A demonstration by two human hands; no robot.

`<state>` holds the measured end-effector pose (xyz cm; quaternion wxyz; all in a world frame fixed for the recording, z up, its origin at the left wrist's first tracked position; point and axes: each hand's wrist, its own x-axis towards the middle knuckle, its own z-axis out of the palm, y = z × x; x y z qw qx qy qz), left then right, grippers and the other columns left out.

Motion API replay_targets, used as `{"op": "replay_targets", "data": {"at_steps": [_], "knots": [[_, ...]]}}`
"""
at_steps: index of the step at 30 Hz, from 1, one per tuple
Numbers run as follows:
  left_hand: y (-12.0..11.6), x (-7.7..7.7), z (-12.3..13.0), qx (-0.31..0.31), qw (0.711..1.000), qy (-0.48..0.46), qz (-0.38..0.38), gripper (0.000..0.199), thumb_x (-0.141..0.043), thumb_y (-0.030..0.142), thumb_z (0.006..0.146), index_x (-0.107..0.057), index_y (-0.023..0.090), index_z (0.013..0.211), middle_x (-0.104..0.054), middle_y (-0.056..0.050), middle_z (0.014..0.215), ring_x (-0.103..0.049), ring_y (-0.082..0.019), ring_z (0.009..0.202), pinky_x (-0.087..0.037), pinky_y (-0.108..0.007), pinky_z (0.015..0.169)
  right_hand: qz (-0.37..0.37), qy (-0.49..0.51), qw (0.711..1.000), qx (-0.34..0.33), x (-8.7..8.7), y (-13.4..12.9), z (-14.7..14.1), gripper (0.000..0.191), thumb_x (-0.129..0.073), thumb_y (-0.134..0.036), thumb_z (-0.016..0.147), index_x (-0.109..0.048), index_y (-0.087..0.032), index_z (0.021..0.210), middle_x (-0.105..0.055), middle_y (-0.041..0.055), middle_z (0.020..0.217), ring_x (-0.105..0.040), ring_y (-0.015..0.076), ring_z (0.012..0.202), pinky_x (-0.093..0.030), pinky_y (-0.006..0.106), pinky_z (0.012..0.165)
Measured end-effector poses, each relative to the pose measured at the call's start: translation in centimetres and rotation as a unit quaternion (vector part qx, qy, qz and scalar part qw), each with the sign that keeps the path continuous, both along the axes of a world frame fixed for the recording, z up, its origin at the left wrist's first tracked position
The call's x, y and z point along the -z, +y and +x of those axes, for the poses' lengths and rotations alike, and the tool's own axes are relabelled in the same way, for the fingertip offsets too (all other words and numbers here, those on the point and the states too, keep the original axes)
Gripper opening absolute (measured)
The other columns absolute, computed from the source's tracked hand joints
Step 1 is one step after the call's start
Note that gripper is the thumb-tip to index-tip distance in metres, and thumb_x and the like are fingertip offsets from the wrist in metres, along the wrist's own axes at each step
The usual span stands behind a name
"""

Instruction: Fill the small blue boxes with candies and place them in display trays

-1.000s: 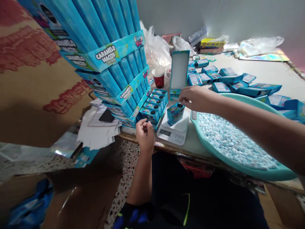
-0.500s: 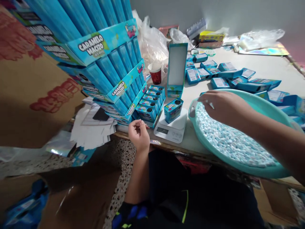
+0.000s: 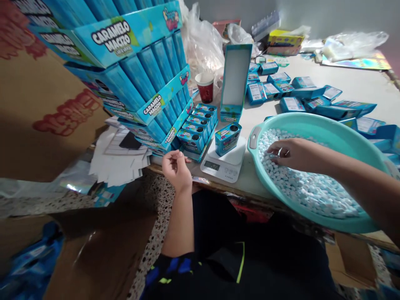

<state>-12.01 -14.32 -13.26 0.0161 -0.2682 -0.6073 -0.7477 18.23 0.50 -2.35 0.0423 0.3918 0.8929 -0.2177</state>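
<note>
My right hand (image 3: 286, 154) is down in a turquoise plastic basin (image 3: 350, 129), its fingers curled round a few of the small pale-blue and white candies (image 3: 300, 187) that fill it. Left of the basin is a white digital scale (image 3: 229, 170), its display lit. One small blue candy box (image 3: 228, 139) stands upright on the scale, a dark round spot on its top. My left hand (image 3: 177, 168) rests palm up at the table's front edge, fingers curled in and nothing seen in them. Just beyond it is a display tray of similar blue boxes (image 3: 192, 135).
Stacked display trays of blue cartons (image 3: 140, 75) tower at the left, beside a large cardboard box (image 3: 46, 112). A red paper cup (image 3: 205, 88) and an upright open display carton (image 3: 236, 79) stand behind the scale. Several loose blue boxes (image 3: 292, 104) lie behind the basin.
My right hand has lowered from the basin's left rim into the candies. The number on the scale display differs. My left hand has barely moved; the view has shifted slightly.
</note>
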Motion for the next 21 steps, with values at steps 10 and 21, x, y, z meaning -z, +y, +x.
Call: {"op": "replay_targets", "data": {"at_steps": [10,21], "knots": [[-0.1,-0.2,0.1,0.026,1.000,-0.008,-0.004,0.020,-0.065,0.035,0.086,-0.059,0.018,0.094,-0.054,0.004,0.072,-0.059,-0.010,0.058,-0.052,-0.024,0.057,0.043,-0.008,0.999,-0.015,0.0,0.1,0.2,0.021,-0.061,-0.029,0.088,-0.080,-0.024,0.096,-0.078,0.0055,0.087,-0.069,0.0226,0.076,-0.048,0.033,0.068],[0.0,-0.3,0.1,-0.004,1.000,0.023,-0.012,0.023,-0.064,0.038,0.088,-0.059,0.018,0.096,-0.054,0.004,0.071,-0.058,-0.009,0.056,-0.049,-0.024,0.058,0.134,0.027,0.991,0.009,-4.7,1.3,-2.1,0.029,-0.059,-0.023,0.090,-0.080,-0.020,0.110,-0.078,0.0087,0.094,-0.069,0.0229,0.080,-0.051,0.035,0.074]]}}
